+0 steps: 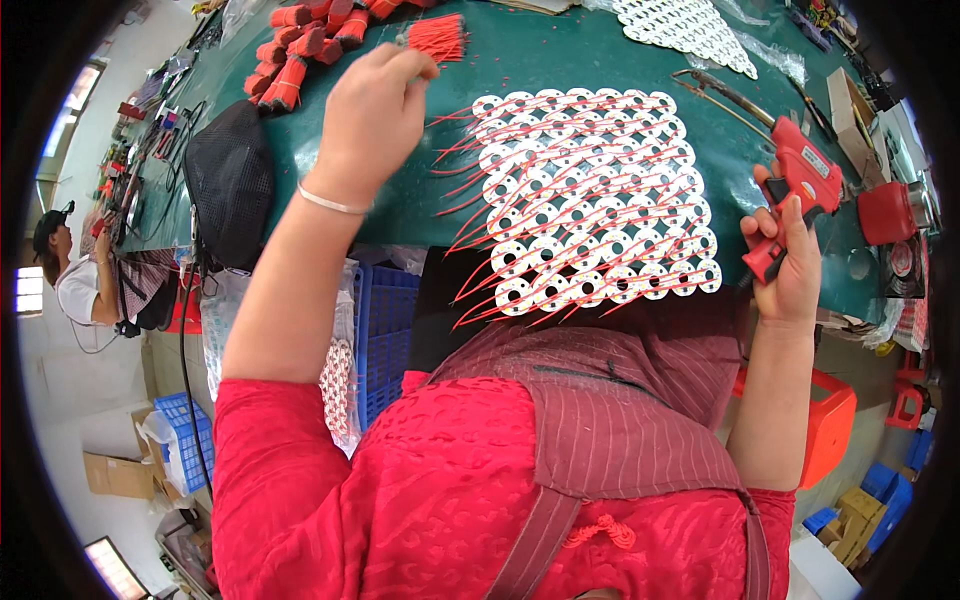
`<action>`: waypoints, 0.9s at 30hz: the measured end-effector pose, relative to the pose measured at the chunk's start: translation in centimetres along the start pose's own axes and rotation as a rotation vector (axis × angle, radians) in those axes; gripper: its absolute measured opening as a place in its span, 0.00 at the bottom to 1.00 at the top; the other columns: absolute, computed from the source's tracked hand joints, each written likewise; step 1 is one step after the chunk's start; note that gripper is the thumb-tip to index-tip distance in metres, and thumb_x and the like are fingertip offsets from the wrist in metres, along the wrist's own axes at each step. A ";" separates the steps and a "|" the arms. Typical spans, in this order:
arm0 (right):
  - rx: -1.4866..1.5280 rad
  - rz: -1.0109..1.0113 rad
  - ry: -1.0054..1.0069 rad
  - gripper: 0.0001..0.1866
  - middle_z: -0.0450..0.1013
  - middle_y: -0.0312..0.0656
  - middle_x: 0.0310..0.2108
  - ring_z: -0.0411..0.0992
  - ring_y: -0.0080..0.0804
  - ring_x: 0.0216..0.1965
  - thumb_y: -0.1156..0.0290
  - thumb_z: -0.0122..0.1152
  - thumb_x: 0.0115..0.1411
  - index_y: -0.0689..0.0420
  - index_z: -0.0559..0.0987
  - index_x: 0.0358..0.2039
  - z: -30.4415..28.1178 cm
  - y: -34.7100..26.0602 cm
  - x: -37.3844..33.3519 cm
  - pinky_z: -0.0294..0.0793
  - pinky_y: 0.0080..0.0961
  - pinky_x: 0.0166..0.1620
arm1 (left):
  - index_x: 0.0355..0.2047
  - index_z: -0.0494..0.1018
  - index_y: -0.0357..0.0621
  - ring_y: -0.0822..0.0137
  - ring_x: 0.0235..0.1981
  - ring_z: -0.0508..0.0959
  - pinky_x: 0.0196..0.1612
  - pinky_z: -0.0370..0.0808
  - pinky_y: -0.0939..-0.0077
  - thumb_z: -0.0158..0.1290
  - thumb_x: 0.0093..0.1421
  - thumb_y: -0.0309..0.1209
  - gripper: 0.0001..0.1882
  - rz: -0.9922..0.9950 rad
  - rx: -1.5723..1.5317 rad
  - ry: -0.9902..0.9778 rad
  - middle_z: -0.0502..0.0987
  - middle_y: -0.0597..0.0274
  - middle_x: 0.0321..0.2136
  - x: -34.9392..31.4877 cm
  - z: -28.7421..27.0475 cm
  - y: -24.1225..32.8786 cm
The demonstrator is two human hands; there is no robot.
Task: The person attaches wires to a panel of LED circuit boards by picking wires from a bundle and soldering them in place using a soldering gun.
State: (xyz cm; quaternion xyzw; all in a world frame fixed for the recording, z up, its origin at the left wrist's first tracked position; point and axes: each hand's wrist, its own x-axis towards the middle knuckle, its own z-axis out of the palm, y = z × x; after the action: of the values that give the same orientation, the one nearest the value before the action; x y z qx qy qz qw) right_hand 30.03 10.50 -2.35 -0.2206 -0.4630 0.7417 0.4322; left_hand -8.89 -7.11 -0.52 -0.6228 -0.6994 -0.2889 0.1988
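Soldering gun point(800, 185): glossy red plastic. Round boards point(590, 200): matt white, thin red plastic-coated wires. Table point(540, 60): matt green covering. Crate point(385, 335): blue plastic. Apron point(620, 400): striped cloth.

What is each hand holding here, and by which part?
The right hand holds a red soldering gun by its pistol handle. The left hand pinches a bundle of red wires at its lower end.
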 end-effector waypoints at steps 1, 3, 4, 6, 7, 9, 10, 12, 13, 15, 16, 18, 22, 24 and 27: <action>0.008 0.003 0.003 0.22 0.70 0.48 0.55 0.64 0.17 0.31 0.65 0.53 0.71 0.60 0.66 0.61 -0.1 0.0 0.0 0.75 0.24 0.41 | 0.35 0.77 0.39 0.60 0.29 0.78 0.33 0.74 0.72 0.54 0.58 0.19 0.06 0.010 -0.047 0.035 0.77 0.55 0.32 -0.8 0.0 0.7; -0.002 0.003 0.011 0.22 0.70 0.48 0.55 0.64 0.17 0.32 0.65 0.53 0.71 0.59 0.66 0.62 -0.2 -0.1 0.1 0.75 0.24 0.41 | 0.34 0.77 0.39 0.55 0.31 0.78 0.35 0.74 0.68 0.54 0.56 0.19 0.06 -0.040 -0.140 0.051 0.77 0.54 0.31 -2.5 -0.7 3.5; -0.011 0.003 0.019 0.23 0.70 0.48 0.55 0.64 0.17 0.32 0.64 0.53 0.71 0.59 0.66 0.62 -0.3 -0.1 0.1 0.75 0.24 0.41 | 0.32 0.76 0.39 0.50 0.33 0.78 0.36 0.74 0.64 0.54 0.55 0.19 0.05 -0.089 -0.233 0.065 0.76 0.53 0.30 -3.4 -1.1 4.9; -0.005 0.000 -0.006 0.23 0.70 0.48 0.55 0.65 0.17 0.32 0.64 0.53 0.71 0.59 0.66 0.62 -0.5 0.2 0.0 0.75 0.24 0.42 | 0.32 0.76 0.38 0.53 0.30 0.77 0.34 0.74 0.67 0.55 0.55 0.18 0.05 -0.133 -0.281 0.068 0.76 0.54 0.28 -6.2 -2.4 7.4; 0.001 0.005 -0.016 0.23 0.70 0.48 0.55 0.65 0.17 0.32 0.63 0.54 0.70 0.59 0.66 0.62 -0.5 0.2 0.2 0.75 0.24 0.42 | 0.33 0.76 0.37 0.56 0.27 0.77 0.31 0.73 0.70 0.56 0.55 0.17 0.06 -0.178 -0.339 0.057 0.75 0.55 0.27 -7.3 -2.8 8.3; 0.001 0.011 -0.016 0.23 0.70 0.48 0.55 0.65 0.17 0.32 0.63 0.54 0.70 0.59 0.66 0.61 -0.4 0.1 0.2 0.75 0.24 0.42 | 0.34 0.77 0.36 0.66 0.22 0.74 0.26 0.70 0.76 0.57 0.56 0.17 0.05 -0.249 -0.437 0.027 0.74 0.57 0.25 -9.9 -3.4 9.6; 0.004 0.014 -0.012 0.23 0.70 0.48 0.55 0.65 0.17 0.32 0.62 0.54 0.70 0.59 0.66 0.61 -0.4 0.1 0.2 0.75 0.25 0.42 | 0.33 0.77 0.36 0.68 0.22 0.73 0.25 0.69 0.77 0.58 0.56 0.17 0.05 -0.287 -0.487 0.008 0.74 0.58 0.25 -10.8 -3.6 10.0; 0.006 0.018 -0.030 0.23 0.70 0.48 0.55 0.66 0.17 0.32 0.62 0.54 0.70 0.59 0.66 0.61 -0.5 0.1 0.4 0.75 0.25 0.42 | 0.33 0.77 0.36 0.68 0.21 0.73 0.25 0.69 0.78 0.58 0.56 0.17 0.05 -0.262 -0.433 0.039 0.74 0.58 0.25 -10.8 -4.2 9.6; 0.010 0.021 -0.043 0.23 0.70 0.48 0.55 0.66 0.17 0.32 0.63 0.54 0.70 0.59 0.66 0.61 -0.5 0.0 0.3 0.75 0.25 0.43 | 0.33 0.77 0.37 0.68 0.20 0.72 0.24 0.68 0.78 0.58 0.56 0.17 0.05 -0.232 -0.380 0.064 0.74 0.59 0.24 -10.6 -4.5 9.4; 0.020 0.023 -0.034 0.23 0.70 0.48 0.55 0.66 0.17 0.32 0.63 0.54 0.70 0.60 0.66 0.60 -0.7 0.0 0.3 0.75 0.25 0.43 | 0.35 0.78 0.39 0.61 0.27 0.75 0.31 0.72 0.72 0.57 0.55 0.19 0.07 -0.264 -0.339 0.007 0.75 0.57 0.28 -9.0 -4.6 9.1; 0.031 0.021 -0.018 0.23 0.70 0.48 0.55 0.66 0.17 0.32 0.63 0.54 0.70 0.60 0.66 0.60 -0.7 0.0 0.2 0.76 0.25 0.44 | 0.36 0.78 0.40 0.58 0.30 0.76 0.35 0.73 0.69 0.57 0.55 0.19 0.08 -0.235 -0.309 -0.006 0.75 0.57 0.30 -8.2 -4.4 8.7; 0.033 0.015 -0.023 0.23 0.70 0.49 0.55 0.66 0.17 0.32 0.63 0.54 0.70 0.60 0.66 0.60 -0.8 0.1 0.3 0.76 0.26 0.44 | 0.37 0.78 0.41 0.55 0.34 0.76 0.38 0.73 0.66 0.56 0.54 0.19 0.10 -0.135 -0.205 0.021 0.76 0.57 0.32 -6.6 -3.9 8.0; 0.022 0.002 -0.038 0.22 0.70 0.49 0.55 0.67 0.17 0.32 0.64 0.54 0.70 0.60 0.66 0.60 -1.1 0.2 0.6 0.76 0.27 0.45 | 0.38 0.79 0.43 0.52 0.38 0.75 0.43 0.73 0.62 0.55 0.53 0.19 0.13 0.010 0.015 0.094 0.76 0.57 0.35 -4.2 -1.5 5.6; 0.034 0.008 -0.036 0.22 0.70 0.49 0.55 0.68 0.18 0.32 0.65 0.54 0.70 0.60 0.66 0.61 -1.0 0.2 0.5 0.76 0.28 0.46 | 0.40 0.80 0.44 0.53 0.41 0.76 0.45 0.73 0.62 0.57 0.54 0.23 0.12 -0.038 0.056 0.030 0.78 0.57 0.37 -3.4 -0.6 4.5; 0.015 0.009 -0.045 0.23 0.70 0.49 0.55 0.68 0.18 0.32 0.65 0.53 0.70 0.60 0.66 0.61 -1.0 0.1 0.5 0.77 0.29 0.47 | 0.37 0.80 0.45 0.53 0.41 0.76 0.45 0.73 0.63 0.57 0.55 0.26 0.08 -0.061 0.092 -0.047 0.78 0.58 0.35 -2.6 0.5 3.8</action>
State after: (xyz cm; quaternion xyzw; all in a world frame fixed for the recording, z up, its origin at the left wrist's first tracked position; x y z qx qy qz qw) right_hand 30.40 11.43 -2.83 -0.2025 -0.4661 0.7519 0.4200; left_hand -4.73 -8.47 -1.96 -0.5979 -0.7351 -0.2478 0.2018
